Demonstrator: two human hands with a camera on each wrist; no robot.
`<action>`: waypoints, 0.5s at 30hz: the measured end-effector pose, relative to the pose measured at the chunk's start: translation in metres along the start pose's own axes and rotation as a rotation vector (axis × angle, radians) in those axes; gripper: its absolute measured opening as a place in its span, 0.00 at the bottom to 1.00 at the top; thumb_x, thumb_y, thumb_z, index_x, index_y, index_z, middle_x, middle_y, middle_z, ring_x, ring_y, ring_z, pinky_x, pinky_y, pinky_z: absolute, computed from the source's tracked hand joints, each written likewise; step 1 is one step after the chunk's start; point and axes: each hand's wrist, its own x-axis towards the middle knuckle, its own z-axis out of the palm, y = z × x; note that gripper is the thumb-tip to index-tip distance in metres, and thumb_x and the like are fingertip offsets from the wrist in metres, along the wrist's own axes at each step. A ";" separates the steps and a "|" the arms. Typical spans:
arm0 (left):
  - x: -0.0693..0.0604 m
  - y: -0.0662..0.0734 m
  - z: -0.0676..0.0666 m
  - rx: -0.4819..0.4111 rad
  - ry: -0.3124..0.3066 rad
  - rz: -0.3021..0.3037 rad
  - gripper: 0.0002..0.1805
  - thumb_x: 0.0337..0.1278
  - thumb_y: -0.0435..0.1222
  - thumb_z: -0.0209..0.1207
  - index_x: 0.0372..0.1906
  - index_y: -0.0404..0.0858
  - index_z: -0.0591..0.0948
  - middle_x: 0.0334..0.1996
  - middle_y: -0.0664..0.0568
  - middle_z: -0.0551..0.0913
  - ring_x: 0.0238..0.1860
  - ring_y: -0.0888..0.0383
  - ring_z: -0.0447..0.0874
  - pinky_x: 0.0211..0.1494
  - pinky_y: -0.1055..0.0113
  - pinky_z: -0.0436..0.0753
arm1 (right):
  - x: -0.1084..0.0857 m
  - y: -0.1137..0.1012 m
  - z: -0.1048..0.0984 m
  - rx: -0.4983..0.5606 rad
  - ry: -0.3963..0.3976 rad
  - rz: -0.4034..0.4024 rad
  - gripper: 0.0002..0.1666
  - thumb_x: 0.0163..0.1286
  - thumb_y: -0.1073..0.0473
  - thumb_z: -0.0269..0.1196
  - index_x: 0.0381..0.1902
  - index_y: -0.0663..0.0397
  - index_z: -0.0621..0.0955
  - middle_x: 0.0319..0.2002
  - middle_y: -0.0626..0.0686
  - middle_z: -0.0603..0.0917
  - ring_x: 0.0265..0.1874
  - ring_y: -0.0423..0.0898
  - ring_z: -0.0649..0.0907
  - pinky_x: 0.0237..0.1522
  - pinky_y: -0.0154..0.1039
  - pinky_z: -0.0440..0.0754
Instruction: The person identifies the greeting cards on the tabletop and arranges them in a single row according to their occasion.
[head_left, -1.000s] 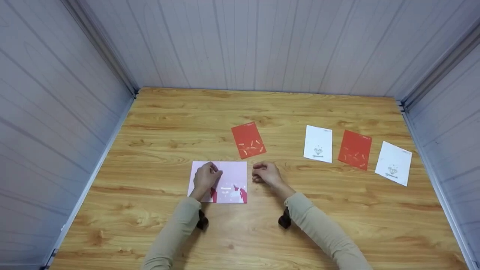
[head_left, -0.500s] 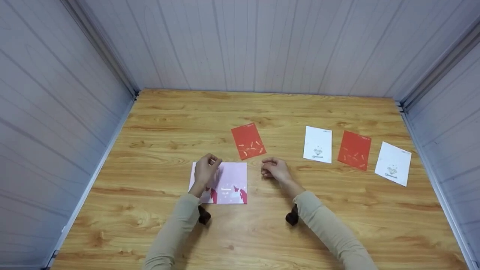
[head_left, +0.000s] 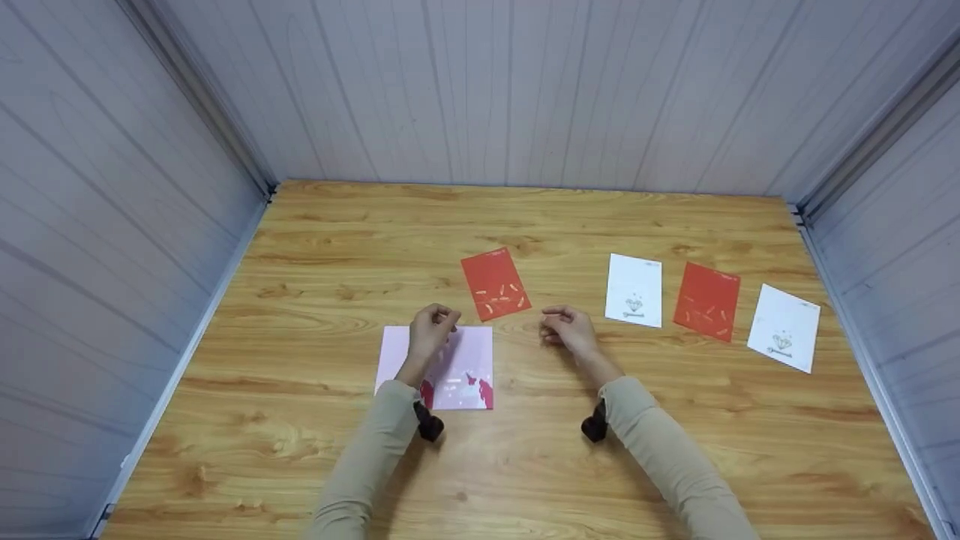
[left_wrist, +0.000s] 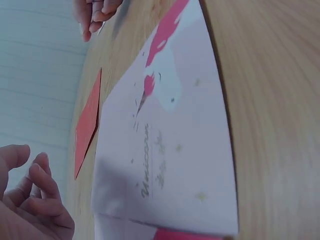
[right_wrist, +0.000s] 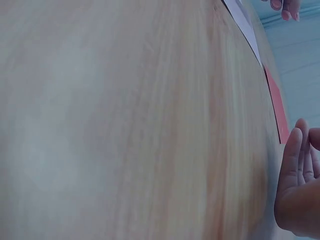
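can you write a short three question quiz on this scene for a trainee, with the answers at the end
1. Multiple choice: how many white cards lie on the wooden table?
A) one
B) two
C) three

2. True or false: the right hand is holding one of the white cards.

3. Fill in the blank: in the left wrist view, the large word printed on the pink paper reads ____.

Key:
1. B
2. False; both white cards lie on the table, apart from the right hand.
3. Unicorn
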 end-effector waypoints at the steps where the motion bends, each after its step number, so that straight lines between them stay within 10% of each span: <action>1: 0.001 0.000 0.001 -0.012 -0.002 -0.010 0.07 0.52 0.34 0.57 0.29 0.32 0.77 0.18 0.47 0.77 0.22 0.45 0.76 0.17 0.71 0.72 | 0.001 0.000 -0.001 0.003 0.001 0.000 0.12 0.60 0.70 0.56 0.42 0.70 0.74 0.26 0.56 0.80 0.22 0.43 0.80 0.26 0.34 0.78; 15: 0.015 0.001 0.007 -0.054 -0.026 -0.141 0.10 0.52 0.34 0.57 0.36 0.29 0.80 0.27 0.42 0.80 0.26 0.50 0.78 0.27 0.65 0.75 | 0.017 -0.003 -0.008 -0.008 0.083 0.050 0.15 0.59 0.70 0.56 0.45 0.70 0.73 0.26 0.56 0.80 0.21 0.44 0.80 0.25 0.33 0.77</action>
